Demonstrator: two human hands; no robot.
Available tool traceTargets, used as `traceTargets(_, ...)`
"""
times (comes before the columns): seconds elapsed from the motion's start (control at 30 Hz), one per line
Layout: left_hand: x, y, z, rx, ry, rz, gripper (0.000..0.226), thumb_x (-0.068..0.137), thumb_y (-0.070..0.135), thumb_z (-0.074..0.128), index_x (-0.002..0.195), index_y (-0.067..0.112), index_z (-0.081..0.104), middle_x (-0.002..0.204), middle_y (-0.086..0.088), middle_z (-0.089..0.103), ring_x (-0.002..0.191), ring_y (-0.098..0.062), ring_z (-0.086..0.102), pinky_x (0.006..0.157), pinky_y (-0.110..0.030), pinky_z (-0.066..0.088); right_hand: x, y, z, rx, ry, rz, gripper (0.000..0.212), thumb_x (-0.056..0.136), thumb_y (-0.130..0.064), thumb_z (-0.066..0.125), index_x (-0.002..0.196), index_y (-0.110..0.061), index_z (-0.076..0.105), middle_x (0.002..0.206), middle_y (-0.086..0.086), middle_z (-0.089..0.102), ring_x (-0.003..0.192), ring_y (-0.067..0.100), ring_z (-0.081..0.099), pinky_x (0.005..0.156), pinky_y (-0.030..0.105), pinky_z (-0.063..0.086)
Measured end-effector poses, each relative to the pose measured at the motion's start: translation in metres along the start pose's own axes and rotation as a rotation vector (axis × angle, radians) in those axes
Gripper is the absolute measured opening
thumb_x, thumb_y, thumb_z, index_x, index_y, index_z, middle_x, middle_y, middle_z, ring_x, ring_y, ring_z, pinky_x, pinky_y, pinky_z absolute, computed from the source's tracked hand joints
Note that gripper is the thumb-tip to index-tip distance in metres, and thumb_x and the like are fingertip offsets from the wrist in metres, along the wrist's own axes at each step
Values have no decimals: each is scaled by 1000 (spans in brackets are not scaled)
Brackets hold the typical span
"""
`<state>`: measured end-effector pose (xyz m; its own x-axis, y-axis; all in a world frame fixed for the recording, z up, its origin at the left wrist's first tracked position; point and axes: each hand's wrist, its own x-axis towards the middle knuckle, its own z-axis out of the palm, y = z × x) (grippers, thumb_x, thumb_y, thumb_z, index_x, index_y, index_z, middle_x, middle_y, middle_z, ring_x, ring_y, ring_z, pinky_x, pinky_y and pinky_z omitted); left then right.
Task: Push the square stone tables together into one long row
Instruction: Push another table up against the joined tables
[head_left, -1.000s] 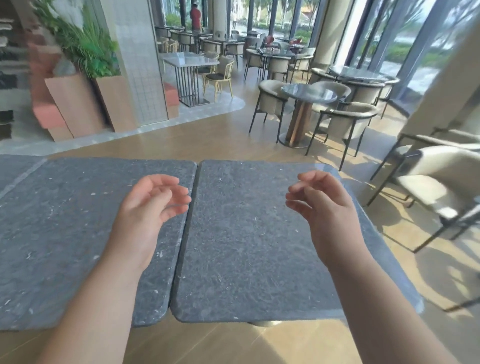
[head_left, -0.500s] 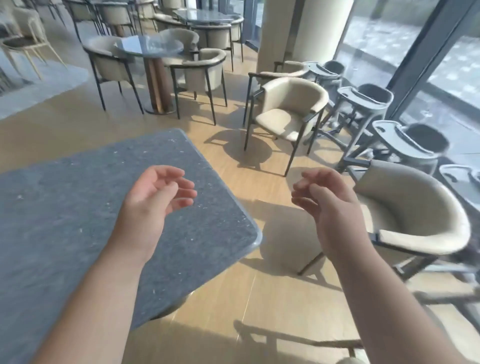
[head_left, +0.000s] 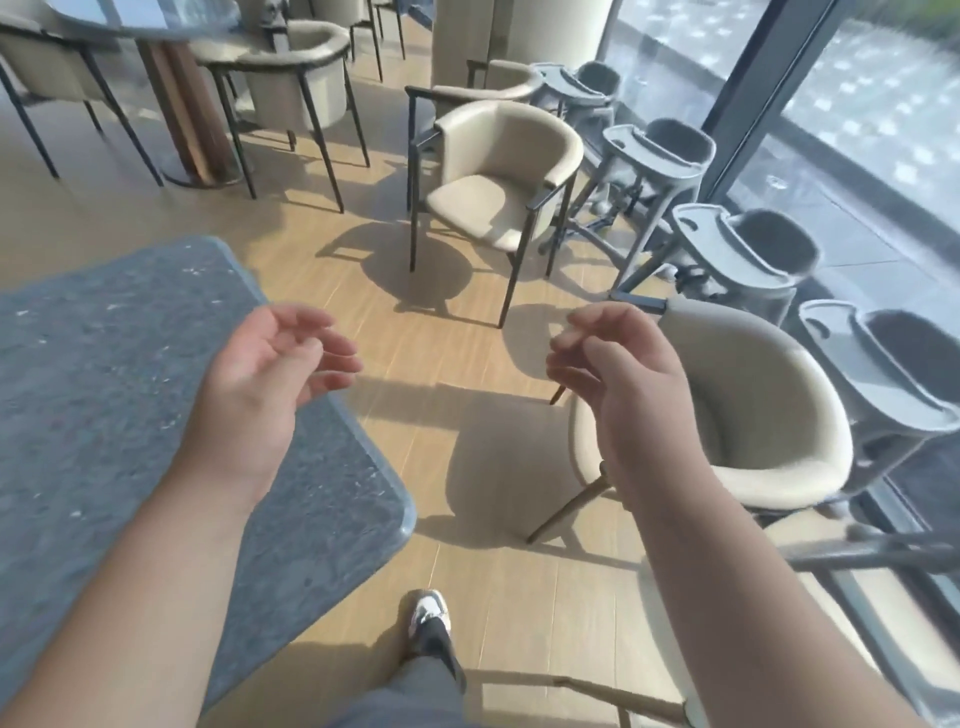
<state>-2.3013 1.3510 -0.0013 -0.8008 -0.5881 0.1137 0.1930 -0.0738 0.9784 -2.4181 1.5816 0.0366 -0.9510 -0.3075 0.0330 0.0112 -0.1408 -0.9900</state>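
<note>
One grey speckled square stone table (head_left: 104, 395) fills the left side, its rounded right corner pointing toward my foot. My left hand (head_left: 265, 384) hovers above the table's right edge with fingers loosely curled, holding nothing. My right hand (head_left: 618, 384) hangs in the air over the wooden floor, right of the table, fingers loosely curled and empty. Neither hand touches the table. The other stone tables are out of view.
A beige armchair (head_left: 769, 426) stands close on the right behind my right hand. Another beige armchair (head_left: 498, 182) sits further ahead. Several grey high chairs (head_left: 748, 254) line the glass wall on the right. A round table (head_left: 171, 78) with chairs is at the upper left. My shoe (head_left: 428, 618) is on the floor.
My view has swung right and down, away from the two joined stone tables toward the chairs and window. Both hands keep their raised, loosely curled pose and hold nothing.
</note>
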Motion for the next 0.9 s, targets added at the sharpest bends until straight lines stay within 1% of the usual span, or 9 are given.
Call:
traceTargets(0.1, 43, -25, -7, -25, 53, 9, 19, 90, 12, 47, 102, 15, 61, 86, -4, 69, 84, -24, 68, 80, -34, 57, 59, 14, 21, -29, -76, 9, 33, 90, 12, 35, 97, -9, 60, 79, 1, 65, 77, 20, 62, 78, 34, 53)
traceTargets(0.2, 90, -48, -25, -79, 132, 2, 20, 90, 12, 47, 101, 16, 63, 87, -5, 69, 87, -28, 67, 82, -36, 58, 121, 33, 47, -50, -154, 55, 34, 92, 11, 35, 98, -10, 61, 80, 3, 65, 76, 20, 62, 79, 35, 53)
traceTargets(0.27, 118, -59, -40, -61, 241, -21, 21, 90, 12, 47, 100, 17, 64, 86, -4, 69, 88, -28, 67, 82, -36, 58, 163, 42, 65, -93, -233, 120, 33, 93, 10, 36, 100, -10, 61, 83, 5, 65, 78, 22, 62, 78, 35, 53)
traceTargets(0.33, 140, -66, -49, -35, 350, -31, 21, 92, 8, 47, 98, 19, 64, 82, 1, 70, 86, -25, 67, 82, -34, 59, 200, 48, 84, -125, -322, 163, 33, 93, 9, 36, 102, -10, 60, 85, 7, 65, 79, 24, 62, 77, 34, 52)
traceTargets(0.43, 173, -68, -50, -30, 428, -35, 28, 98, -1, 43, 98, 18, 63, 81, 2, 70, 84, -24, 67, 84, -36, 59, 248, 53, 115, -150, -413, 167, 32, 93, 9, 36, 103, -10, 60, 84, 5, 65, 78, 23, 62, 77, 33, 53)
traceTargets(0.57, 205, -59, -46, -55, 520, -12, 22, 93, 6, 46, 102, 15, 64, 85, -3, 70, 87, -27, 69, 84, -41, 57, 298, 57, 152, -103, -515, 162, 30, 94, 8, 36, 105, -9, 59, 85, 6, 65, 79, 23, 62, 78, 35, 53)
traceTargets(0.73, 247, -57, -56, -39, 700, 11, 23, 94, 5, 46, 102, 14, 65, 87, -6, 70, 87, -29, 68, 82, -39, 55, 373, 67, 203, -84, -717, 158, 29, 95, 9, 36, 107, -7, 57, 85, 7, 65, 81, 25, 61, 80, 37, 53)
traceTargets(0.9, 301, -69, -44, 24, 888, 12, 22, 92, 6, 46, 102, 13, 65, 88, -7, 69, 87, -29, 68, 82, -40, 56, 464, 93, 243, -64, -889, 198, 27, 94, 9, 37, 105, -7, 57, 82, 6, 64, 83, 27, 60, 80, 37, 52)
